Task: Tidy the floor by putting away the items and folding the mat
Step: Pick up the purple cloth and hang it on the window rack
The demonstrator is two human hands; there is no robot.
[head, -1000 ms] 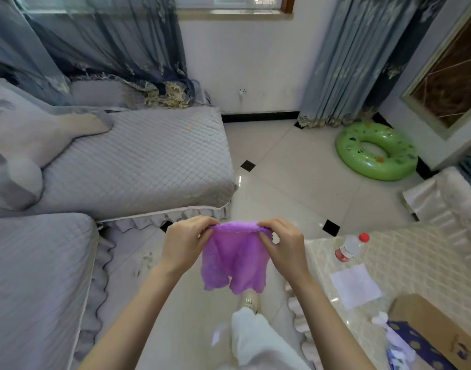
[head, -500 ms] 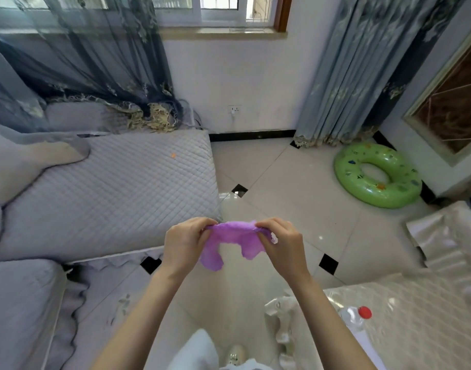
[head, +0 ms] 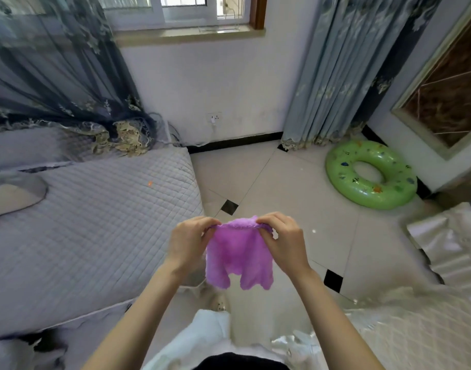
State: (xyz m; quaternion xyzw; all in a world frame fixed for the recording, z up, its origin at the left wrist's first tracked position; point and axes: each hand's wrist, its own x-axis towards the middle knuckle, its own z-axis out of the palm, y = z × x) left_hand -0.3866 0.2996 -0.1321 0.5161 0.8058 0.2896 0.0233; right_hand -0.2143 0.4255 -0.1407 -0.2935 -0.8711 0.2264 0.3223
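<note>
Purple cloth now hangs full length again, no longer bunched short as 0.5 s ago.
The left hand and right hand each pinch 1 top corner of the purple cloth, held in the air above the tiled floor, between the sofa and the green swim ring. It looks light, soft and limp; the 2 top corners seem the best hold for folding.
</note>
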